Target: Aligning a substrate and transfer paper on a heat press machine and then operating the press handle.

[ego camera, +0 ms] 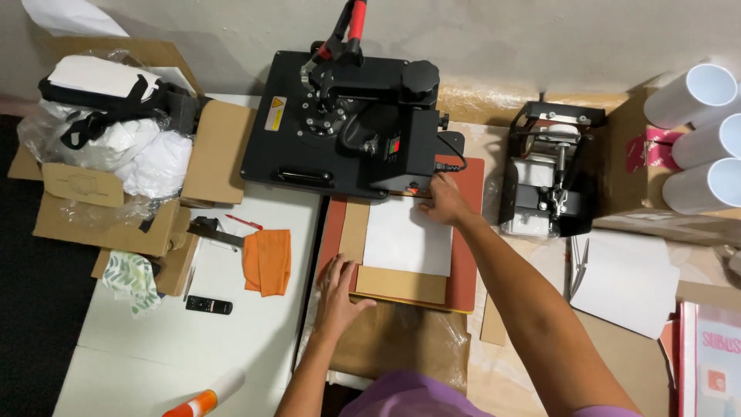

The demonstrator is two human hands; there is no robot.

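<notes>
Our right hand (441, 202) lies with its fingers bent down on the far right corner of the white sheet (407, 236), pinning it rather than closing round it, so this grip has nothing enclosed; our left hand (337, 289) lies flat and open, palm down, on the near left corner of the brown paper bag (386, 266) beneath that sheet. Holding opposite corners this way seems to us a way of keeping the sheet square on the bag, so neither slides. Under both hands the bag rests on the red-brown pad (468, 270) of the lower platen, with the sheet centred on it and brown margins showing at the left and near sides. Just beyond our right hand the black heat press (340, 123) is swung off to the left, its red-handled lever (351, 23) raised, which leaves the pad open to us. To the right of that hand stands a small black mug press (552, 170), and farther right white tumblers (698, 139) lie on their sides. Left of our left hand, on the white bench (154, 340), we see a folded orange cloth (268, 261), a black remote (208, 306) and cardboard boxes (116, 208) with white goods in plastic. A bare pale wall closes the room behind.
</notes>
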